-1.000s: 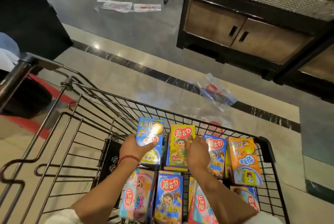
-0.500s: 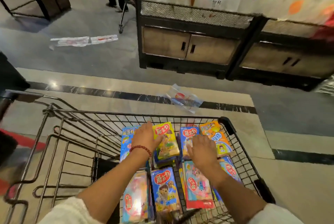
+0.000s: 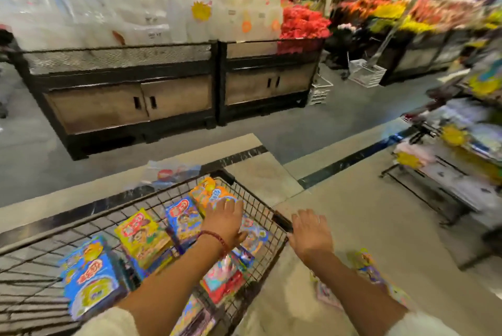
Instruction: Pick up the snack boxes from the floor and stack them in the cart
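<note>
The wire cart (image 3: 274,223) fills the lower left and holds several colourful snack boxes, among them a yellow box (image 3: 141,238), a blue box (image 3: 89,281) and an orange box (image 3: 209,194). My left hand (image 3: 225,220) hovers open over the boxes at the cart's right end, fingers spread. My right hand (image 3: 309,234) is open just outside the cart's right rim, above the floor. More snack boxes (image 3: 366,267) lie on the floor under my right forearm, blurred.
A clear plastic bag (image 3: 168,172) lies on the floor beyond the cart. Two dark display stands with wooden doors (image 3: 173,99) stand ahead. A wire shelf rack (image 3: 448,178) is at the right. The beige floor (image 3: 361,205) lies open between cart and rack.
The view has swung right and up. Both hands have left the boxes at the cart's far end; my left is over the right end, my right has gone out over the rim.
</note>
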The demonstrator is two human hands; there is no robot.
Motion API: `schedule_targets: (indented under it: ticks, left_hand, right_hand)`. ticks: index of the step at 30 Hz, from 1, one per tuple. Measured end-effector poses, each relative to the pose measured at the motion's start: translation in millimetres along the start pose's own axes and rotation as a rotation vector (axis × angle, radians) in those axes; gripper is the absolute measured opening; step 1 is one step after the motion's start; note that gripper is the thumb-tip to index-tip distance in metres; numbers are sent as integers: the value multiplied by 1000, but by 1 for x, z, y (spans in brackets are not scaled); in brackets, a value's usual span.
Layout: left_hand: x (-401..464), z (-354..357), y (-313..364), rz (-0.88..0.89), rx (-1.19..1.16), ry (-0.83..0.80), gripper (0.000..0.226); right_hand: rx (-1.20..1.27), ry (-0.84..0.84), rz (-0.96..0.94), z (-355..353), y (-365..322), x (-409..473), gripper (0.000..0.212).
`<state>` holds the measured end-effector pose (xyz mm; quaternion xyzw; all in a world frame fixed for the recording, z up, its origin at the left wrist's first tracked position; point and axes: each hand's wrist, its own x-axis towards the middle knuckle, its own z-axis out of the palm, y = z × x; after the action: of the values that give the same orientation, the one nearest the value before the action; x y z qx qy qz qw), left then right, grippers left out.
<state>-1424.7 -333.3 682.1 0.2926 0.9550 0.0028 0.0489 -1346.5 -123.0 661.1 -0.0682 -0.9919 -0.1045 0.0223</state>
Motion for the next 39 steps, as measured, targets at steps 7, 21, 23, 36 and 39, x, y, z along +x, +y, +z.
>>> schedule_targets:
  ticks: [7,21,23,36,39]
  left_hand:
    - [11,-12,115,228,88,-79,81]
    - [-29,27,379,570,128,-261,83]
    - [-38,44,407,592,142,-302,84]
    - [-41,248,473,593,255,-665,89]
    - [-26,323,482,591,297,-686,91]
  right_hand:
    - [105,-43,154,6,90,-74,45]
    - [172,-214,548,65,246,-289,67]
    - [164,-282,565,73,262,-319,67]
    - [462,-604,776,275,267,-415,52]
    - [387,-605,785,343,263,-419,58]
